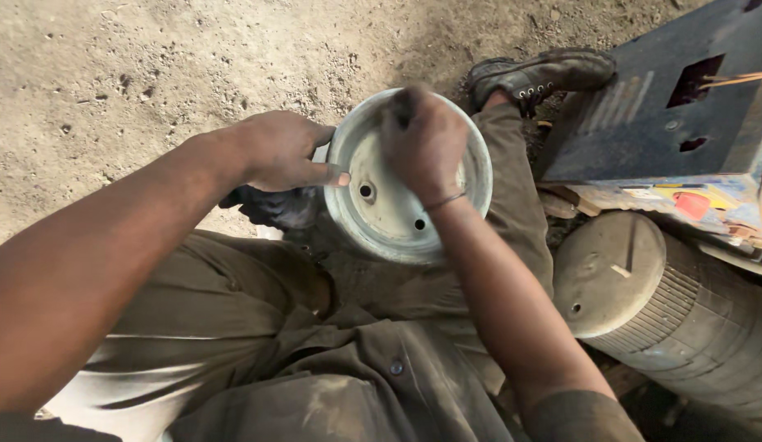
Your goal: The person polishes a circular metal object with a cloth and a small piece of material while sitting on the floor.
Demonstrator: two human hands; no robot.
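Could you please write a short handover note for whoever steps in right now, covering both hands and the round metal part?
Left hand: grips the left rim of the round metal dish, thumb on its edge.
Right hand: closed, pressed inside the dish; what it holds is hidden.
Dish: propped on the person's leg above the dirt ground, two holes showing in its face.
Nearby: ribbed grey cylinder at right.
Done and left: cannot tell from this view.

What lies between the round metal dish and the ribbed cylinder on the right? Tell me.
In the head view, the person's trouser leg lies between the round metal dish and the ribbed cylinder, with the right forearm crossing above that stretch.
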